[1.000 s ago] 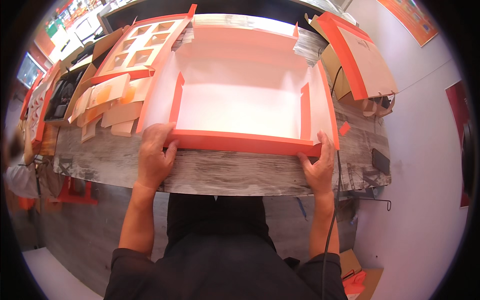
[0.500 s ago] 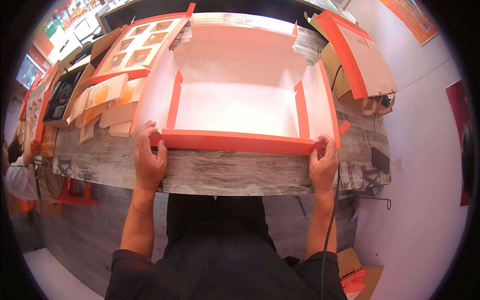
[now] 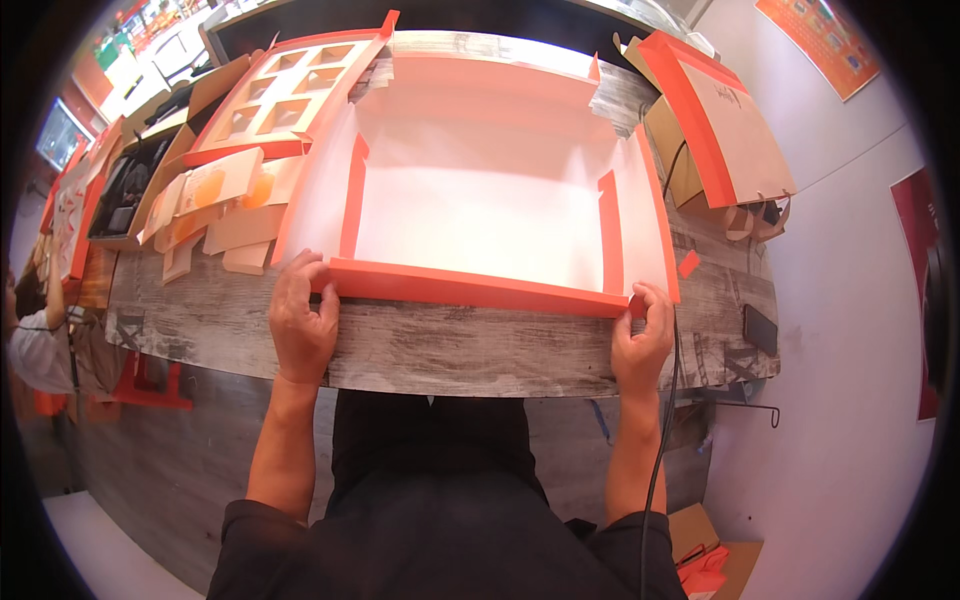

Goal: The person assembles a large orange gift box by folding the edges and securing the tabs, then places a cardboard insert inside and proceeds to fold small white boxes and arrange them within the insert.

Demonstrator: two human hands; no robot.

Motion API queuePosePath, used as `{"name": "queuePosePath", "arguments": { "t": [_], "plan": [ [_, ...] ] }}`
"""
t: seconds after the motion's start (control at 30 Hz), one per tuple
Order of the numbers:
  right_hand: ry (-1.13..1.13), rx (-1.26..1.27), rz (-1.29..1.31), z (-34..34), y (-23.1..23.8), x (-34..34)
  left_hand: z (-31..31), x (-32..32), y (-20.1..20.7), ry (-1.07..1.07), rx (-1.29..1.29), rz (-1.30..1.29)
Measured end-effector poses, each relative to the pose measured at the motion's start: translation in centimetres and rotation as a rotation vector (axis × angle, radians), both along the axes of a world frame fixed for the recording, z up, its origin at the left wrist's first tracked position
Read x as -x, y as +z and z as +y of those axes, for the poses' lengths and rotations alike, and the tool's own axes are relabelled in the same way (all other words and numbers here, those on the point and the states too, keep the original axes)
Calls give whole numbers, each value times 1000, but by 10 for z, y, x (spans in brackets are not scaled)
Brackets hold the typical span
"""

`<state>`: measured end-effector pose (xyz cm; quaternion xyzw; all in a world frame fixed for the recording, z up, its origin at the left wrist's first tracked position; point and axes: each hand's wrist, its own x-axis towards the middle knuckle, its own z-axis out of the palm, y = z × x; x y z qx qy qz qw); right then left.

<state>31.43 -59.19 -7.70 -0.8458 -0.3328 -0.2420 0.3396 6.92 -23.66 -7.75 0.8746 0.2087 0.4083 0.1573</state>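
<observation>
A partly folded cardboard box, white inside with orange-red edges, lies before me on the table. Its near wall stands folded up, and orange-red flaps rise inside its left and right ends. At the near left corner, my left hand is closed, thumb and fingers pinching the cardboard. My right hand grips the near right corner the same way, fingers curled round the edge. The far wall leans up and its corners look unjoined.
Left of the box lie a tray with square windows, loose cardboard pieces and an open carton of dark items. A folded box leans at the right. A phone and black cable are nearby. Another person works far left.
The near right corner has come slightly toward me, so the near wall slants more. My left hand has shifted a little to the right; both hands keep their grip.
</observation>
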Motion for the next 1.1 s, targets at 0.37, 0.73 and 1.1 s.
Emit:
{"name": "queuePosePath", "arguments": {
  "t": [0.37,0.73,1.1],
  "plan": [
    [79,86,30,14,16,12,-6,-8,7,-11,-70,10],
    [118,102,-51,21,18,13,-9,-12,11,-97,-108,39],
    [120,56,-35,26,17,17,-12,-18,19,-95,-117,116]
  ]
}}
